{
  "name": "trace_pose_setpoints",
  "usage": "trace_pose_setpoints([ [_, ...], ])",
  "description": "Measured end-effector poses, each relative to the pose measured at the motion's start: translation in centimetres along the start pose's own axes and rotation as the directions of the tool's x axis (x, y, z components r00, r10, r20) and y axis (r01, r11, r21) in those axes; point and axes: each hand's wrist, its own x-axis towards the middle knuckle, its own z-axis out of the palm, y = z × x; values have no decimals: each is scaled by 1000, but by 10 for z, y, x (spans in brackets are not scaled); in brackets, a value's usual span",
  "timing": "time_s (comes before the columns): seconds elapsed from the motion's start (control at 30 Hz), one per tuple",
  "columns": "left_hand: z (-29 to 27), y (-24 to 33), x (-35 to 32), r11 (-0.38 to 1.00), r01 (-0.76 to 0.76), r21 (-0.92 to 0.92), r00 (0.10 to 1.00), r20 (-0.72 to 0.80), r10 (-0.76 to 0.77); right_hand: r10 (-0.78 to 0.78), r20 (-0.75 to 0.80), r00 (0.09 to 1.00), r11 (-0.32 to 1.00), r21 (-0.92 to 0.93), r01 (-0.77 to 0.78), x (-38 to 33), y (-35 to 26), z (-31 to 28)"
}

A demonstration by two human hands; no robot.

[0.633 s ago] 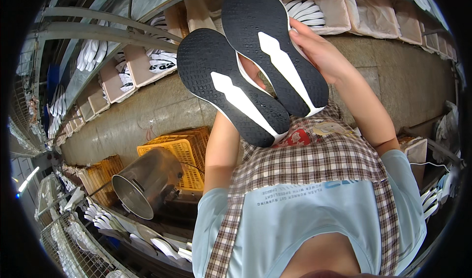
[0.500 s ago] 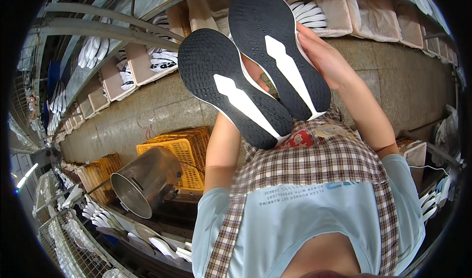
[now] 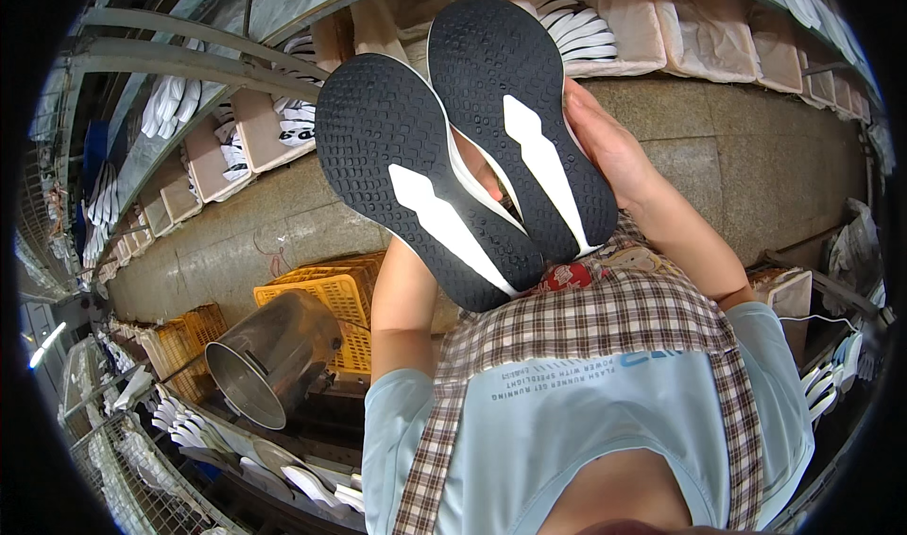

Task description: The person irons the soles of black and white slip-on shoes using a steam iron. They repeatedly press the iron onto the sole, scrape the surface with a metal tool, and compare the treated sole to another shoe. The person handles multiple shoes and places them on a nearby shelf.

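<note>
Two black shoe soles with white inlays are raised in front of my chest, their textured undersides facing up. My left hand (image 3: 478,164) is closed around the left sole (image 3: 383,129). Most of that hand is hidden behind it, and only some fingers show in the gap between the soles. The right sole (image 3: 496,62) is gripped along its outer edge by my right hand (image 3: 607,146), whose fingers partly go behind it. The heel ends come close together near my checked apron (image 3: 586,318).
A metal cylinder (image 3: 274,355) lies tilted beside a yellow plastic crate (image 3: 359,299) at the left. Lined bins (image 3: 624,25) with white soles run along the far side. Metal racks (image 3: 170,58) stand at the far left, and more white soles (image 3: 822,384) lie at the right.
Both soles have shifted a little to the left, the right one also toward me. My hands have moved along with them and keep their hold.
</note>
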Motion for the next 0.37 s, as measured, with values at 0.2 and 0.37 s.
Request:
trace_pose_setpoints([
  [0.2,-17,-7,-4,1000,21,-2,1000,-19,-21,-16,-19,1000,998,-57,15,-7,-4,3],
  [0.37,-37,-18,3,1000,6,-1,1000,-18,-6,-55,-12,998,971,-233,51,-11,-12,10],
])
